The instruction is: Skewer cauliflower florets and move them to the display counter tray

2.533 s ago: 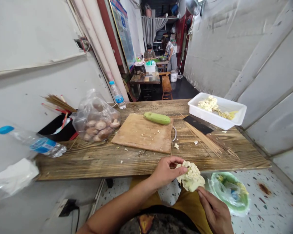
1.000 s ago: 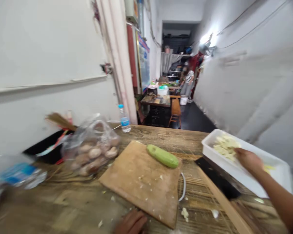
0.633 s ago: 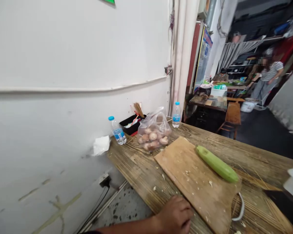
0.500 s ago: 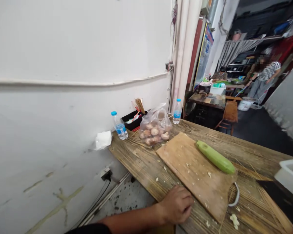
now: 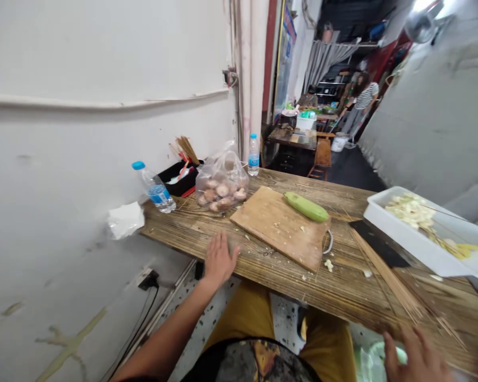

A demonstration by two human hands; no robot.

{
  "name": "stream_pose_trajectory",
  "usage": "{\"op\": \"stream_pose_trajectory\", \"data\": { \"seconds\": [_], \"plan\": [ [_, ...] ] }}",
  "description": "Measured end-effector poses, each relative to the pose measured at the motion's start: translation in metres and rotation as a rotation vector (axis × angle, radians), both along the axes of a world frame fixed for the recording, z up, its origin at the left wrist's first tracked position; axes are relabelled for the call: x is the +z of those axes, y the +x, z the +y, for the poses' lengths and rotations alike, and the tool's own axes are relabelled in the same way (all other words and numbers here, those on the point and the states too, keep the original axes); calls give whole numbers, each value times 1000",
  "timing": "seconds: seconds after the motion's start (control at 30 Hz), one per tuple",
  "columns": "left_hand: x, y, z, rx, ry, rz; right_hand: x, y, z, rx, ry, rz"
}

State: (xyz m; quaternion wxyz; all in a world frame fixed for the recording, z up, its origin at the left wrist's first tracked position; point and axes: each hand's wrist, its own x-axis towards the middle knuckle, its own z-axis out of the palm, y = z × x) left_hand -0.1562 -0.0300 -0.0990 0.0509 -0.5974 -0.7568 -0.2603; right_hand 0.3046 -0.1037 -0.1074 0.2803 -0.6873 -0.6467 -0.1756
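My left hand (image 5: 219,259) lies flat and open on the near edge of the wooden table (image 5: 263,265), just left of the wooden cutting board (image 5: 281,225). A green zucchini (image 5: 306,207) rests on the far side of the board. Low at the right, my right hand (image 5: 418,355) is open with spread fingers, below the table edge and empty. A bundle of bamboo skewers (image 5: 390,276) lies on the table above it. A white tray (image 5: 426,233) with cauliflower pieces stands at the right, and a dark cleaver (image 5: 378,249) lies beside it.
A plastic bag of mushrooms (image 5: 221,185), two water bottles (image 5: 155,188) (image 5: 254,155), a black box of skewers (image 5: 181,178) and a crumpled tissue (image 5: 125,220) sit along the wall. A green-lined bin (image 5: 378,361) is under the table. Two people work at a far table (image 5: 298,132).
The cauliflower has left my hands. My right hand went to the white tray and came back down low. My left hand opened flat on the table edge. The view swung left, then back.
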Motion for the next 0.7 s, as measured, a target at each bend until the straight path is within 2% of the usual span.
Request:
{"op": "stream_pose_trajectory", "data": {
  "seconds": [0.07,0.2,0.3,0.4,0.57,0.63,0.7],
  "plan": [
    [-6,5,7,82,-76,7,-5,-20,-13,-6,12,-45],
    [-11,50,15,-39,-130,11,-4,-54,-15,168,-2,-65],
    [-10,88,13,-154,-122,-11,1,-68,8,247,-68,-63],
    [-9,108,9,-190,-85,-74,6,-79,48,275,-147,-33],
    [-9,99,9,-298,48,-272,14,-99,112,312,-255,113],
    [-7,90,8,-352,91,-327,19,-102,120,312,-263,178],
    [-4,80,5,-379,120,-348,25,-96,110,304,-252,244]
  ]
}}
